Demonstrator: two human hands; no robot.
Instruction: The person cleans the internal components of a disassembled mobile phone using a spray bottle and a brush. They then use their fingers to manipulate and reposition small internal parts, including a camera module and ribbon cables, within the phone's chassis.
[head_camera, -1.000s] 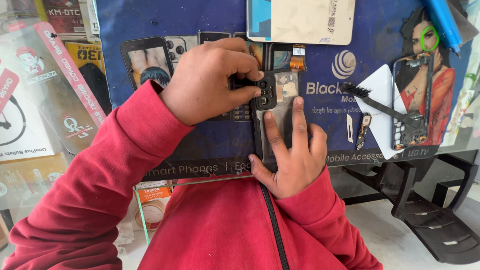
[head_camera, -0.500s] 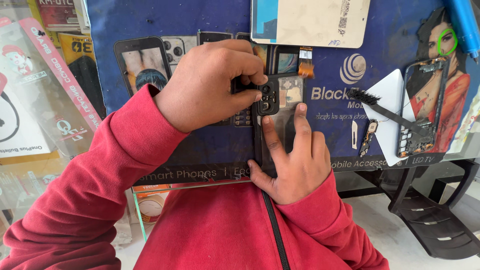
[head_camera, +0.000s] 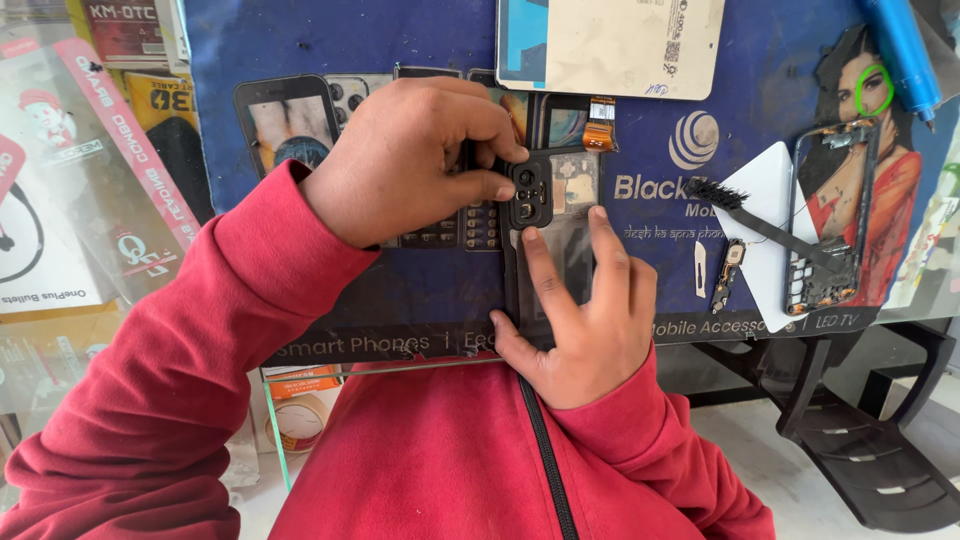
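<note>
While the red sleeves frame the near edge, the right hand (head_camera: 580, 320) lies spread flat, fingers pressing down on the lower half of an opened phone (head_camera: 548, 235) at the centre of the blue mat (head_camera: 400, 290) covering the desk. At about ten o'clock from it, the left hand (head_camera: 410, 160) curls over, thumb and fingertips pinching the black camera block (head_camera: 528, 190) at the phone's top corner. At three o'clock lie a small brush (head_camera: 745, 208), a white card (head_camera: 768, 240) and a bare phone frame (head_camera: 835, 225). Farther off, at twelve o'clock, rests a flat screen panel (head_camera: 620, 45); at one o'clock, a blue pen (head_camera: 900, 50).
</note>
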